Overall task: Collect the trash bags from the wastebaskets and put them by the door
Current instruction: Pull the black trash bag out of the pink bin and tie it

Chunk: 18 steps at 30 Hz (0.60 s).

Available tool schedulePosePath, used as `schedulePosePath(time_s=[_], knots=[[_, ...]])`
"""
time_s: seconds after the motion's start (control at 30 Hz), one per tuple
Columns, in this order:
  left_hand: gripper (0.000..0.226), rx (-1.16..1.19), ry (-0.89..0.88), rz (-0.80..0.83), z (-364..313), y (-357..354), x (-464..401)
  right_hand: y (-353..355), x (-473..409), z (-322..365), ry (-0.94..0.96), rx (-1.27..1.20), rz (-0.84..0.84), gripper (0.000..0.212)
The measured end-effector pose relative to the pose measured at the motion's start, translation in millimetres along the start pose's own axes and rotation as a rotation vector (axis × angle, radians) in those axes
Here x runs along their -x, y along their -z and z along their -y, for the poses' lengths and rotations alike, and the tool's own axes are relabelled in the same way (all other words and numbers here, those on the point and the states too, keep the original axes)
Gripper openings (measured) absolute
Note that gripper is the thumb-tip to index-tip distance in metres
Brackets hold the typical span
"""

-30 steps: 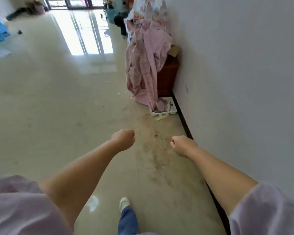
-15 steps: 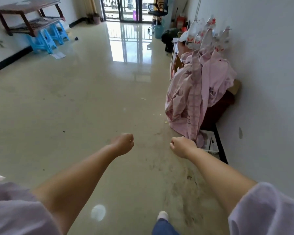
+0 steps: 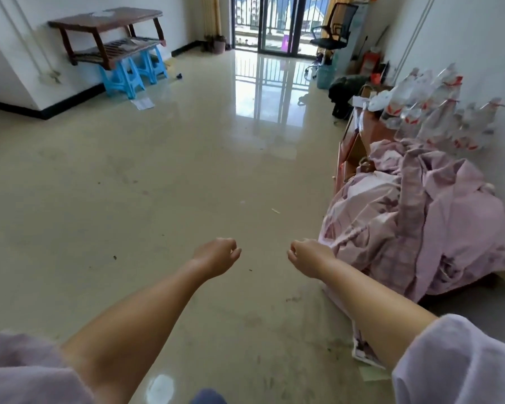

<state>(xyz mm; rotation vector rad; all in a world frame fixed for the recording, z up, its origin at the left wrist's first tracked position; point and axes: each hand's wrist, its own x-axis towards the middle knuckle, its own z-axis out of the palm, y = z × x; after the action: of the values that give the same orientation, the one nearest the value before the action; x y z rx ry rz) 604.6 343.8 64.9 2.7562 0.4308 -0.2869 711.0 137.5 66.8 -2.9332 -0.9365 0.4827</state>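
My left hand (image 3: 217, 256) and my right hand (image 3: 309, 256) are held out in front of me over the beige tiled floor, fingers loosely curled, nothing in either. A teal wastebasket (image 3: 325, 76) stands far ahead by the right wall, below a black office chair (image 3: 334, 30). A dark bag-like heap (image 3: 343, 94) lies just right of it; what it is I cannot tell. A glass balcony door (image 3: 270, 23) closes the far end of the room.
A pile of pink bedding (image 3: 420, 217) covers low furniture along the right wall, with clear wrapped packages (image 3: 438, 112) behind it. At the far left a wooden bench (image 3: 108, 33) rests on blue plastic stools (image 3: 133, 72). Paper scraps (image 3: 142, 103) lie on the floor.
The view has lifted from the floor to the whole room as I walk forward. My fists have loosened into half-curled fingers. The pink pile has shifted to my right.
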Motion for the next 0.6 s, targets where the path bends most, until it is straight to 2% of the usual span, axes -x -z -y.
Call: schedulePosePath(time_s=[0.23, 0.43, 0.6], knots=[[0.038, 0.019, 0.09, 0.122, 52, 10, -139, 1, -166, 19, 0.086, 0.033, 0.107, 0.041], [0.042, 0.006, 0.074, 0.223, 99, 48, -285, 20, -315, 24, 0.013, -0.021, 0.157, 0.042], [0.046, -0.018, 0.041, 0.293, 118, 92, -410, 62, -426, 20, -0.031, -0.053, 0.166, 0.043]])
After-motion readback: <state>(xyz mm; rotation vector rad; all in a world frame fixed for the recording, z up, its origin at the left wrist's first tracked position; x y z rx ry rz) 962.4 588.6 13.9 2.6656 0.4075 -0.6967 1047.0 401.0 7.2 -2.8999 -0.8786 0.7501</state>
